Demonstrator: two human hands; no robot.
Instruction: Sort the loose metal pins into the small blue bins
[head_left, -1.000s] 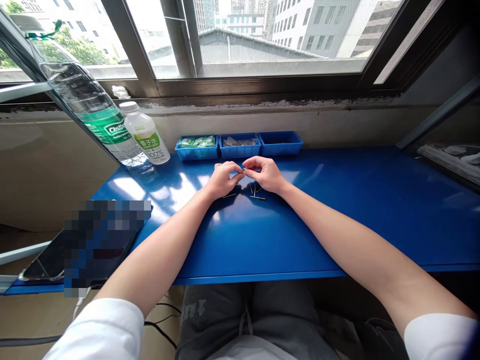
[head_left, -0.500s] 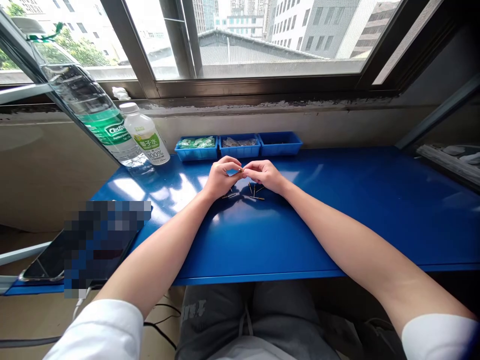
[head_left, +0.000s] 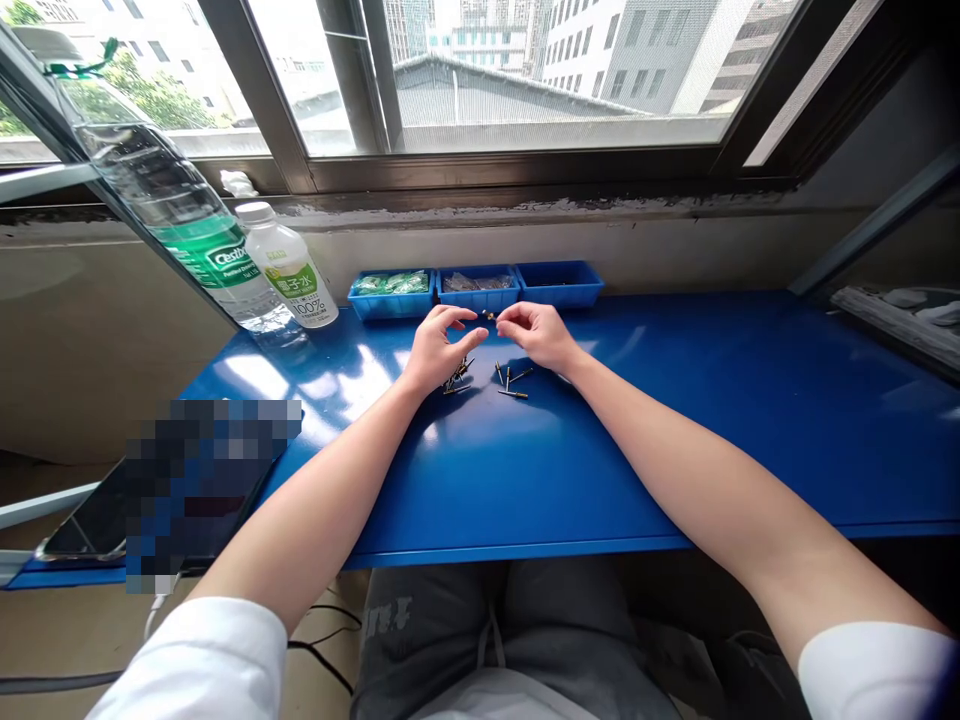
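My right hand (head_left: 541, 338) pinches a small brass-coloured metal piece (head_left: 490, 315) by one end; it is too small to make out its exact kind. My left hand (head_left: 441, 350) holds nothing, its thumb and fingers apart just left of that piece. Below the right hand lie several thin metal pins (head_left: 513, 394) with dark shafts and brass-coloured parts. A denser pile of similar pins (head_left: 457, 376) sits beside the left hand, which partly hides it.
Three blue bins stand at the back: one with green packets (head_left: 391, 284), one with clear packets (head_left: 478, 286), one with dark contents (head_left: 561, 294). A large water bottle (head_left: 202, 240) and a smaller white bottle (head_left: 289, 265) stand left. A phone (head_left: 90, 520) lies near the table's left edge.
The two hands have moved apart. My left fingers have opened and let go of the small metal piece, which stays in the right hand's pinch.
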